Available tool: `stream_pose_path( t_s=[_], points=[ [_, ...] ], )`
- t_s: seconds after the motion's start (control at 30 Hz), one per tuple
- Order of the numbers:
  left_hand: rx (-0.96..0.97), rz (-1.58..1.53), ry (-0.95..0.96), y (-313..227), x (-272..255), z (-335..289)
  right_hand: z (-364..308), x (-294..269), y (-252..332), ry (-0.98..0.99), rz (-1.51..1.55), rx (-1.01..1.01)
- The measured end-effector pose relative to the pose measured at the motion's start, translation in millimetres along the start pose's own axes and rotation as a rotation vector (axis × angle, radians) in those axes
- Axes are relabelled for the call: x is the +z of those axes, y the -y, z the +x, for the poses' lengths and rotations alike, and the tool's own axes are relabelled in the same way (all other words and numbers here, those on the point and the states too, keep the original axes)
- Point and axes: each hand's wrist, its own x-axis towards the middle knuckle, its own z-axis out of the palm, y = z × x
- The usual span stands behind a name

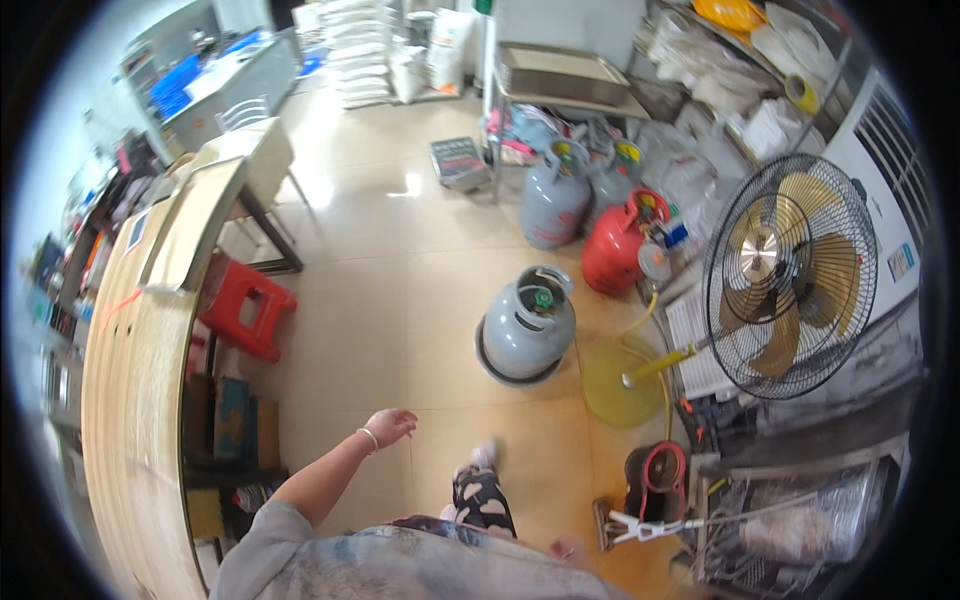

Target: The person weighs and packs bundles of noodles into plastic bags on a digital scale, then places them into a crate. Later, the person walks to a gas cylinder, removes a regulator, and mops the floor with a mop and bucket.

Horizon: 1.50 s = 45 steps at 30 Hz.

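Note:
My left hand [393, 426], with a bracelet at the wrist, hangs over the tiled floor in front of me. Its fingers are loosely bent and a little apart, and nothing shows in them. At the lower edge my right hand [568, 553] is small, blurred and partly hidden by my clothing, so its fingers cannot be made out. The nearest large thing ahead is a grey gas cylinder [530, 325] with a green valve, upright on a dark round base and apart from both hands.
A long wooden table [135, 400] runs along the left, with a red stool [250, 308] beside it. On the right stand a pedestal fan [790, 275], a red gas cylinder [612, 250] and another grey cylinder [556, 200]. White sacks [360, 55] are stacked far off.

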Motion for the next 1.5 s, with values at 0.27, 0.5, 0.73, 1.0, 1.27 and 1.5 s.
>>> stream_pose_path(
  t_s=[0.27,0.5,0.73,1.0,1.27,1.5],
  points=[
    [-0.548,-0.467,-0.207,108,-157,7,115,41,171,0.192,-0.655,-0.06],
    [-0.782,-0.154,-0.079,218,-244,-94,109,111,567,-0.012,-0.279,-0.469],
    [-0.571,0.116,-0.172,226,-409,103,61,179,750,-0.143,-1.511,-0.303],
    [-0.116,-0.679,-0.494,2,-716,416,87,244,837,0.218,-0.905,-0.099],
    [-0.195,0.147,-0.46,-52,-850,487,290,275,1141,0.066,-1.088,-0.22],
    [-0.315,-0.458,-0.681,-85,-974,539,362,358,1629,-0.21,-0.671,-0.98]
  ],
)
